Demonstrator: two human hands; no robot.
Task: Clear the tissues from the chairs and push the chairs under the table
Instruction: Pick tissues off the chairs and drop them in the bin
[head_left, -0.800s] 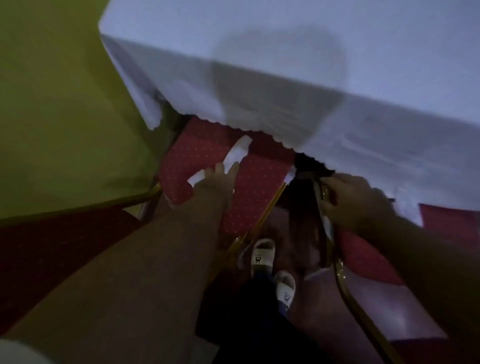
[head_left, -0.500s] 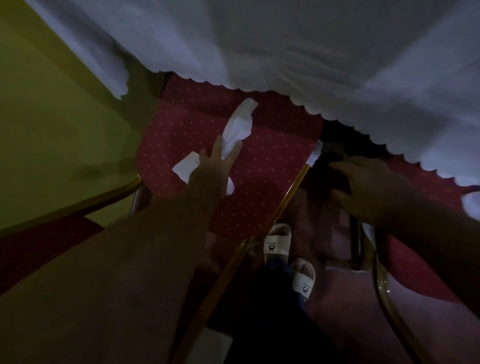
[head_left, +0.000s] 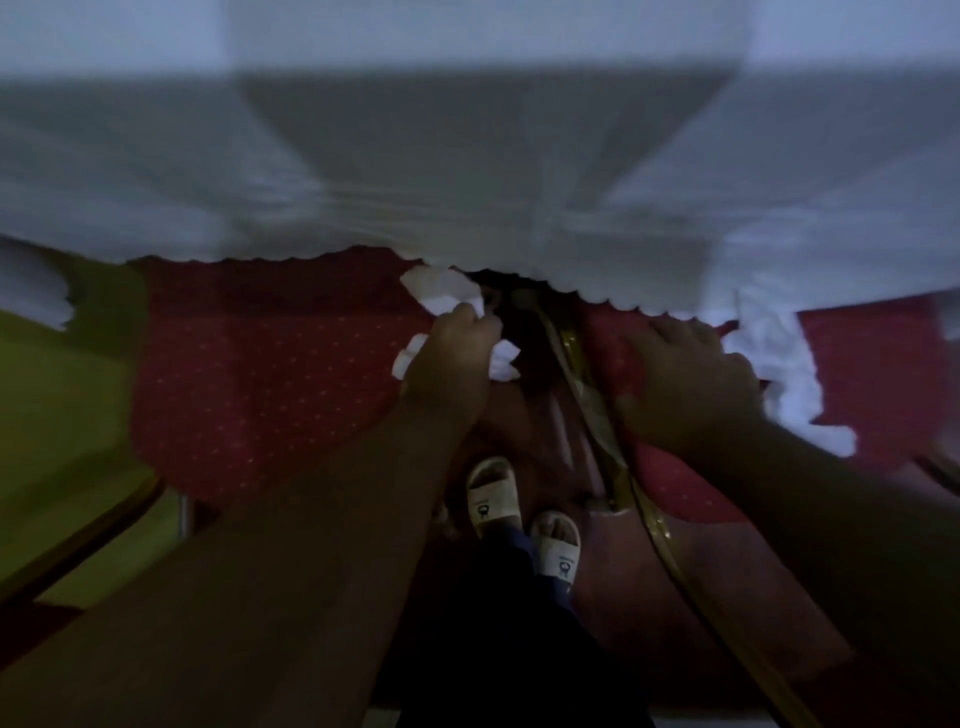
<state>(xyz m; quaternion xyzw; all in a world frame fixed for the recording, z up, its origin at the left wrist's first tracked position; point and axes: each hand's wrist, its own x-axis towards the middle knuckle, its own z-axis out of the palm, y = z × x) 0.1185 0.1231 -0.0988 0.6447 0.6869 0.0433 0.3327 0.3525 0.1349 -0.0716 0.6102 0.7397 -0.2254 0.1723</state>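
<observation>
My left hand (head_left: 451, 358) is closed around crumpled white tissues (head_left: 441, 293) at the right edge of the left chair's red dotted seat (head_left: 260, 374). White bits stick out above and on both sides of the fist. My right hand (head_left: 685, 384) lies palm down on the right chair's red seat (head_left: 872, 364), touching the left edge of a second crumpled white tissue (head_left: 779, 374). I cannot tell whether it grips it. The gold frame (head_left: 587, 395) of the right chair runs between my hands. The white tablecloth (head_left: 467, 171) hangs over both seats' far ends.
My two feet in white slippers (head_left: 493, 493) stand on the floor between the chairs. A yellow-green surface (head_left: 52, 415) fills the left side. The scalloped hem of the tablecloth (head_left: 260, 258) hides the far parts of the seats.
My left hand has gathered the flat tissues on the left seat into a fist. My right hand has moved from the chair frame onto the right seat beside the other tissue.
</observation>
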